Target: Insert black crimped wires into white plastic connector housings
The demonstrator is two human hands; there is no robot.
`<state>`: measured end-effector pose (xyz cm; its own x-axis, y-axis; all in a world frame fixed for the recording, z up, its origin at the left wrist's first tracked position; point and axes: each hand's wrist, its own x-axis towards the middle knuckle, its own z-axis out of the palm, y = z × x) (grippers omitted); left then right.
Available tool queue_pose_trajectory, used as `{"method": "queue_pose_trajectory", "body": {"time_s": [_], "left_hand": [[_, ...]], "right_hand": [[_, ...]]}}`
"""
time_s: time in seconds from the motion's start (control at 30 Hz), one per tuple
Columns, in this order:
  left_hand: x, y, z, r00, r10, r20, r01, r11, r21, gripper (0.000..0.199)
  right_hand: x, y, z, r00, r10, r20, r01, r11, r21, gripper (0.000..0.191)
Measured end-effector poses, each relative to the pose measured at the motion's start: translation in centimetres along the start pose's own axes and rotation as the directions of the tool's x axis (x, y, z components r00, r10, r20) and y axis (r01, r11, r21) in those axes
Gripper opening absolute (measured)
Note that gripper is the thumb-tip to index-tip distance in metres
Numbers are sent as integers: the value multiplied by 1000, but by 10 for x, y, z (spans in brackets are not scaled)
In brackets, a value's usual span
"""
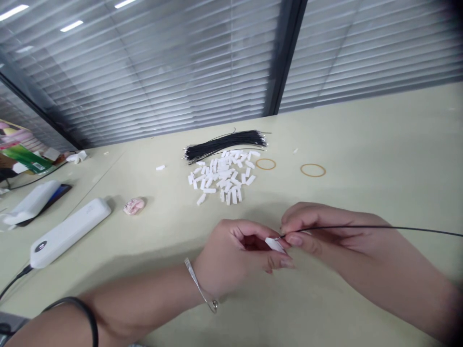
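My left hand [235,255] pinches a small white plastic connector housing [275,245] between thumb and fingertips. My right hand [318,231] holds a thin black wire [376,227] close to its bare metal tip, and that tip sits at the housing's end. The wire runs off to the right past the frame edge. Beyond the hands lies a loose pile of white connector housings [217,176], with a bundle of black wires [226,145] with bright crimped ends behind it.
Two rubber bands [265,164] lie on the pale green desk [361,144] to the right of the pile. At the left are a white power bank [67,233] with a cable, a phone [47,205] under a white object, a pink eraser-like lump [133,206], and packaging. Window blinds stand behind the desk.
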<state>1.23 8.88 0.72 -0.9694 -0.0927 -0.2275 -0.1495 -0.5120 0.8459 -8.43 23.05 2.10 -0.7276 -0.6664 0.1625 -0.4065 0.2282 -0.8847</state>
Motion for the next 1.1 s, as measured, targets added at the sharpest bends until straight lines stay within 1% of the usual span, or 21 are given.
{"method": "queue_pose_trajectory", "body": {"time_s": [0.07,0.1,0.2,0.27,0.43,0.57,0.77,0.83,1.0,1.1], "left_hand": [[0,0,-1,1000,-16,12,16,1000,13,28],[0,1,-1,1000,-21,23,20,999,25,26],[0,2,-2,998,-28,51,25,998,58,24],[0,3,-2,998,-40,58,36,997,66,24],[0,5,-4,996,-51,70,45,995,90,28],[1,7,-6,991,-72,113,59,992,111,30],[1,6,-8,982,-84,172,61,988,139,29],[1,6,-9,977,-88,193,58,986,156,29],[2,6,-9,980,-96,172,67,984,167,34],[2,7,-8,978,-113,178,85,984,159,35]], "right_hand": [[0,-1,-1,997,-40,68,35,996,77,44],[0,-1,-1,996,-58,75,50,993,104,36],[0,0,-1,996,-86,39,80,988,133,17],[0,0,-1,996,-91,18,88,988,128,13],[0,-1,-3,996,-76,41,72,994,87,21],[-2,-1,-4,993,-110,39,108,993,47,26],[-4,2,-5,979,-203,-5,203,979,21,15],[-3,2,-6,973,-229,-2,229,973,13,15],[-4,0,-7,974,-226,9,226,974,8,20],[-5,-1,-7,975,-220,34,220,976,8,24]]}}
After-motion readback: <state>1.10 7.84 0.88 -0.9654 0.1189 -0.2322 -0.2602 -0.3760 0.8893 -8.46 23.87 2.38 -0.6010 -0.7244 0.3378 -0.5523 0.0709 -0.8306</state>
